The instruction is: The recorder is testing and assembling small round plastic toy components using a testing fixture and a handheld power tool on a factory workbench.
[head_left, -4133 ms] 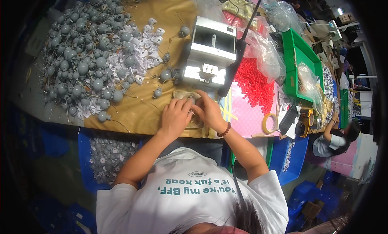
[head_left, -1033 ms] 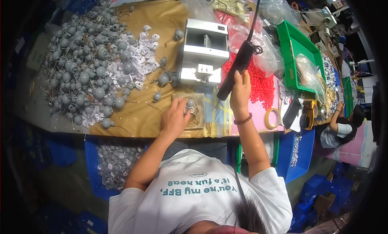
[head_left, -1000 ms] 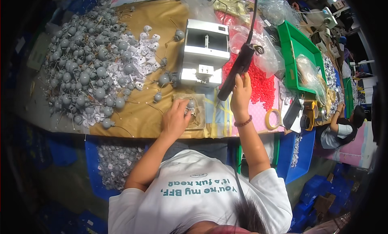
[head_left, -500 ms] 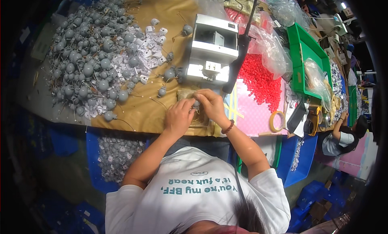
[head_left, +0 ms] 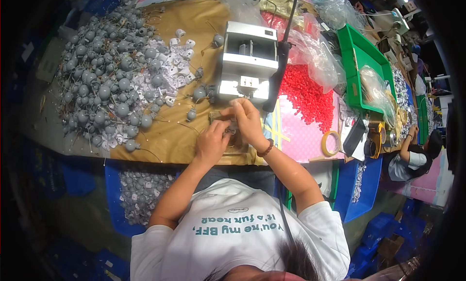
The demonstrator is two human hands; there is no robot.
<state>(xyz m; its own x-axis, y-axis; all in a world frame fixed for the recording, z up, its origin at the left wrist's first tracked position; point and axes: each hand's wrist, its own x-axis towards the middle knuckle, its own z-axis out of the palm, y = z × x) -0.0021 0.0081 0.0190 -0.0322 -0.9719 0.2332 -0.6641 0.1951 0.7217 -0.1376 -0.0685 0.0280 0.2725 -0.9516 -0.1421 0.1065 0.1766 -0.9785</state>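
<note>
My left hand [head_left: 212,143] is closed, fingertips pinched around a small grey piece that is mostly hidden, just above a small tan work board [head_left: 239,146]. My right hand [head_left: 248,123] is closed too, thumb and fingers together at the front of a white and silver benchtop machine [head_left: 249,62]. Whatever lies between its fingertips is too small to make out. Left of the machine, a few grey balls with wire leads [head_left: 199,92] lie on the brown mat [head_left: 167,135]. A big heap of such grey balls [head_left: 104,92], mixed with white plastic pieces [head_left: 180,62], covers the left side.
Small red parts [head_left: 306,94] are piled right of the machine, beside plastic bags [head_left: 318,55]. Nearby are a yellow tape roll [head_left: 331,144] and a green crate [head_left: 357,82]. Blue bins [head_left: 115,198] stand below the table edge. Another person [head_left: 412,162] works at far right.
My right hand has lifted slightly away from my left, toward the machine's front. The grey ball that showed between my hands is now mostly hidden. The view has shifted slightly.
</note>
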